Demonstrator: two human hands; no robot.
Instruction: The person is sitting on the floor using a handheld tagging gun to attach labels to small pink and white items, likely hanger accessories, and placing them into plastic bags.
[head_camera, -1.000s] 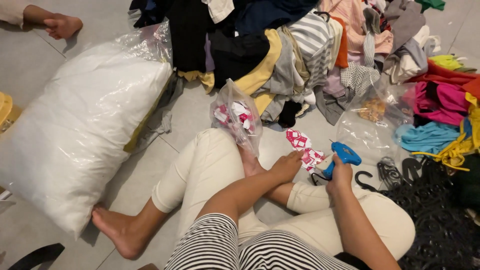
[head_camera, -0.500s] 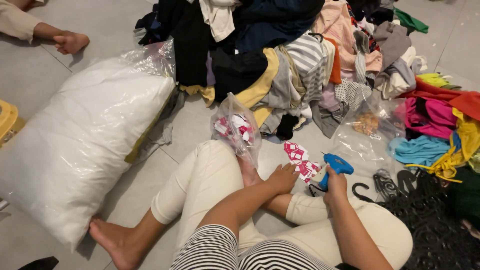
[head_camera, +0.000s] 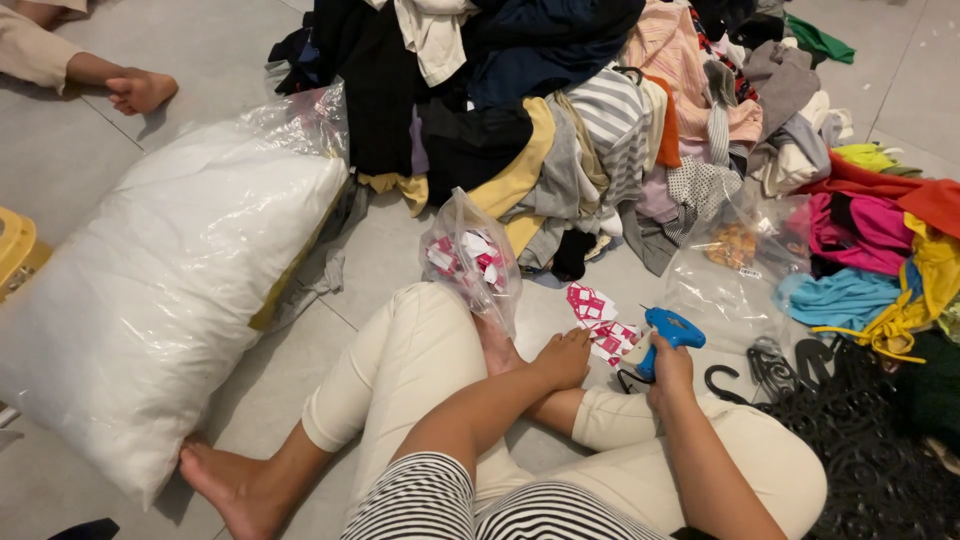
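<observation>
I sit cross-legged on a tiled floor. My right hand (head_camera: 670, 368) grips a blue tagging gun (head_camera: 664, 335) pointed left, just above my knee. My left hand (head_camera: 563, 358) rests fingers-down on the floor by my foot, close to several pink-and-white paper tags (head_camera: 598, 320) lying loose. A clear plastic bag (head_camera: 470, 258) holding more of the same tags stands against my left shin.
A large heap of mixed clothes (head_camera: 560, 120) fills the floor ahead and to the right. A big white stuffed plastic sack (head_camera: 150, 290) lies at left. Black hangers (head_camera: 770, 365) and a black lace cloth (head_camera: 860, 450) lie at right. Another person's foot (head_camera: 140, 90) shows top left.
The view has tilted and shifted slightly. My left hand slid a little back from the loose tags toward my foot; my right hand keeps hold of the tagging gun in about the same place.
</observation>
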